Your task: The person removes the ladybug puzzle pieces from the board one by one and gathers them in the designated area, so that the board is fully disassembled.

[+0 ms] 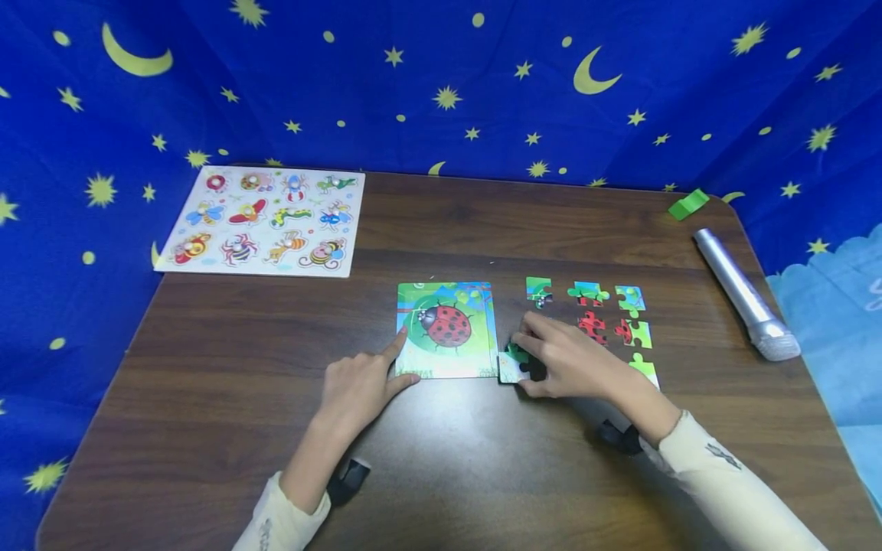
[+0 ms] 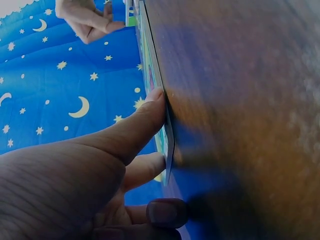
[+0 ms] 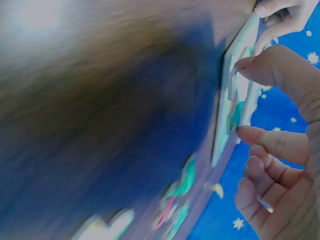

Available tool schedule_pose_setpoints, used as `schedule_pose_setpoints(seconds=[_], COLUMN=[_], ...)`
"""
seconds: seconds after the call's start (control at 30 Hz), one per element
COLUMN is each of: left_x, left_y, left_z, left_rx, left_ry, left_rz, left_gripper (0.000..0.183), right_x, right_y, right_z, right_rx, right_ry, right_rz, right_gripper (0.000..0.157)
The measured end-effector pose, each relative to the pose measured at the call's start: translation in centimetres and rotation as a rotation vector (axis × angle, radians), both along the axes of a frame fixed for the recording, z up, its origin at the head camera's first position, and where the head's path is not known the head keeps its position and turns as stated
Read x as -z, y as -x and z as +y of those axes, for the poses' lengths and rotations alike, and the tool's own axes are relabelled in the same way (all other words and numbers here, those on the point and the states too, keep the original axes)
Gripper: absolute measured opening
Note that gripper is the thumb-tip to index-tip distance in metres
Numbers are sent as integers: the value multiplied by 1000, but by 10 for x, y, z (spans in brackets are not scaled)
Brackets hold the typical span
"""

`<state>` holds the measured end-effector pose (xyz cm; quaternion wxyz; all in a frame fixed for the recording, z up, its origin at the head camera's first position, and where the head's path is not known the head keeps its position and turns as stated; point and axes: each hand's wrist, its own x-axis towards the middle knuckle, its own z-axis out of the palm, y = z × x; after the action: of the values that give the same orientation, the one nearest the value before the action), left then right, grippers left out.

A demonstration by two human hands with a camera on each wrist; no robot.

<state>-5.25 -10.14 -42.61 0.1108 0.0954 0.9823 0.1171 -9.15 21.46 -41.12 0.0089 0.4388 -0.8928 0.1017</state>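
Note:
A square ladybug puzzle board (image 1: 448,367) lies flat on the table. On its left edge and lower left corner rest the index finger and thumb of my left hand (image 1: 354,390), both fairly straight. My right hand (image 1: 572,356) pinches a pale and green puzzle piece (image 1: 511,370) between thumb and index finger, at the board's lower right edge. In the right wrist view that piece (image 3: 232,85) stands close against the board (image 3: 220,135). Several loose pieces lie right of the board, among them a green corner piece (image 1: 537,288) and a red one (image 1: 592,326). My right hand and forearm hide part of this group.
A white insect peg puzzle (image 1: 276,264) lies at the back left of the brown table (image 1: 227,344). Toward the right edge are a silver microphone (image 1: 740,291) and a green block (image 1: 689,204). A blue star-patterned curtain (image 1: 386,84) hangs behind.

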Motion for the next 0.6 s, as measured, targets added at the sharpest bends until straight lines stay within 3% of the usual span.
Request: schedule_pose_setpoints(seconds=[0.3,0.6], left_x=[0,1], left_y=[-3,-3], left_z=[-1,-2], left_rx=[7,3], left_ry=[-18,-21], left_rz=[25,10], left_gripper=[74,74], right_x=[7,12], right_y=[-12,-12], right_z=[30,40], right_rx=[39,54], right_ry=[-11,-10], right_rz=[32,8], right_gripper=[57,59])
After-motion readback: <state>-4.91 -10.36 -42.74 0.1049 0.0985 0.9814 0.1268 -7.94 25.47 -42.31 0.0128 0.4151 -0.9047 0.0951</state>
